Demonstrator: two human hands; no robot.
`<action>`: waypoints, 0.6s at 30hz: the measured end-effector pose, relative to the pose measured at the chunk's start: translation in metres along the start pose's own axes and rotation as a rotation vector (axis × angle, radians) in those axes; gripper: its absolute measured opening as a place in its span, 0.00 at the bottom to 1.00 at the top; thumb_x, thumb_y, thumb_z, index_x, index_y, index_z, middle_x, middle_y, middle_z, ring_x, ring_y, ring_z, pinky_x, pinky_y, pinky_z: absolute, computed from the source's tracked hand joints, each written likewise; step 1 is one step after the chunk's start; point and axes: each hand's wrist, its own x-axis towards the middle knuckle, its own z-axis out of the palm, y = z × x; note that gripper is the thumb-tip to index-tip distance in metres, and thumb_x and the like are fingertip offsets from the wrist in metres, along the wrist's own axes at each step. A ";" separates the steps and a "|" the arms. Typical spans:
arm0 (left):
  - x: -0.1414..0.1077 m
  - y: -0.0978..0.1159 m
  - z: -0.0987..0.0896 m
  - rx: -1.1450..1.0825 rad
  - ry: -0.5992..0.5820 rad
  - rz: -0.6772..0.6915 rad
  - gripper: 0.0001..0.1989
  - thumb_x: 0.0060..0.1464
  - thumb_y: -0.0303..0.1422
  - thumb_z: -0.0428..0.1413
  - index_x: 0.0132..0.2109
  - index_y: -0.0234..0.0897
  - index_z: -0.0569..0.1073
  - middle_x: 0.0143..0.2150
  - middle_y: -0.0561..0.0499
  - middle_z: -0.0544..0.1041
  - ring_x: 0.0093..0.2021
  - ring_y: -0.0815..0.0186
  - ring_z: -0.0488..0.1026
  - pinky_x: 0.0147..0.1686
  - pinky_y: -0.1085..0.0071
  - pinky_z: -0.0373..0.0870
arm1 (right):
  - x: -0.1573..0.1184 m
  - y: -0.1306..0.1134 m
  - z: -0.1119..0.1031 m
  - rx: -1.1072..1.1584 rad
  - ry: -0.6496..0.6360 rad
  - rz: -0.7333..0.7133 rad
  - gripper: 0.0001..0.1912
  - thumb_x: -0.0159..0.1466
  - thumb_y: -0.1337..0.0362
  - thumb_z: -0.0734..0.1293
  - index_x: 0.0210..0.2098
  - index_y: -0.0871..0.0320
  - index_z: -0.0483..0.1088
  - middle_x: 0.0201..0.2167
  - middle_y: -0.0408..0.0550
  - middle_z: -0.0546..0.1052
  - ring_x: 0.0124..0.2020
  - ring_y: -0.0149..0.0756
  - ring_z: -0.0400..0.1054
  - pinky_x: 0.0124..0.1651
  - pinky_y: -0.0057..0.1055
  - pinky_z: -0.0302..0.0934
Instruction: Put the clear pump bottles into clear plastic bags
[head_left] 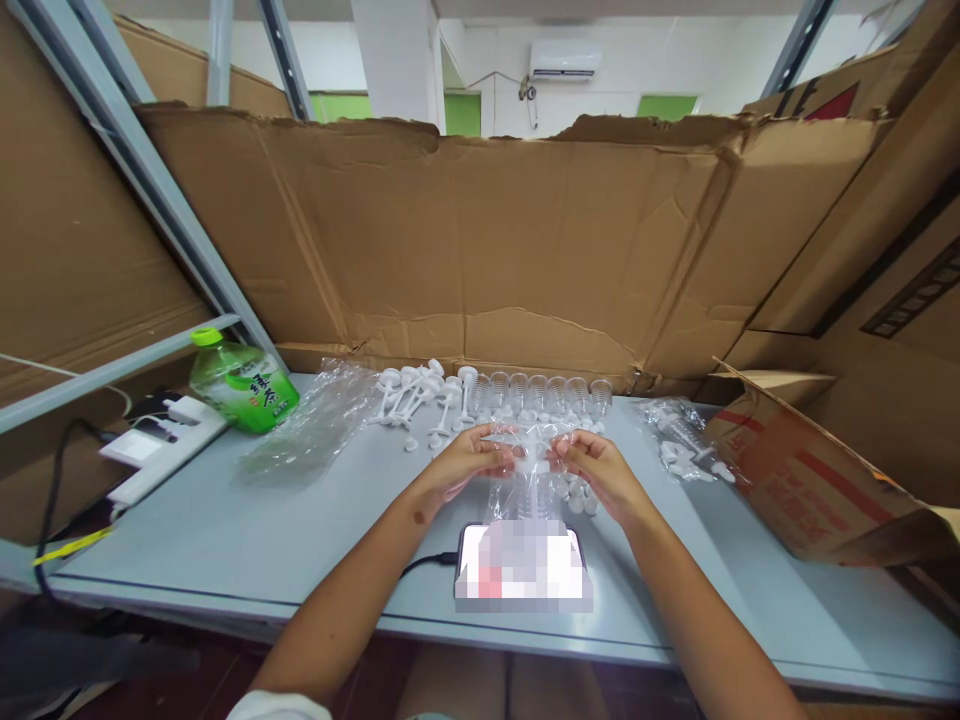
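Note:
My left hand and my right hand pinch the two upper sides of a clear plastic bag above the grey table. Inside the bag, white plastic parts and a ribbed clear piece show faintly; their exact kind is hard to make out. Beyond my hands stands a row of clear ribbed cups. White plunger-like pieces lie in a heap to the left of the cups. Small white caps are scattered by my right hand. Just below the bag rests a phone, its screen blurred out.
A green tea bottle leans at the left beside an empty plastic bag and a power strip. Filled bags lie to the right, near an open cardboard box. Cardboard walls enclose the table.

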 end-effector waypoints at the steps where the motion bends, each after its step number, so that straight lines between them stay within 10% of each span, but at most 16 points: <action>1: 0.001 -0.001 0.000 -0.005 0.011 0.002 0.26 0.41 0.33 0.62 0.49 0.33 0.67 0.41 0.40 0.76 0.33 0.66 0.74 0.37 0.67 0.70 | -0.001 -0.001 0.000 -0.010 -0.023 0.014 0.12 0.48 0.57 0.71 0.27 0.57 0.70 0.27 0.43 0.74 0.28 0.32 0.69 0.36 0.31 0.63; 18: 0.002 0.000 0.001 -0.072 0.138 0.081 0.15 0.37 0.29 0.64 0.36 0.32 0.72 0.36 0.45 0.78 0.37 0.65 0.75 0.40 0.71 0.67 | 0.000 -0.006 -0.008 0.018 -0.063 0.024 0.13 0.50 0.56 0.70 0.22 0.59 0.67 0.21 0.41 0.71 0.23 0.27 0.65 0.30 0.27 0.60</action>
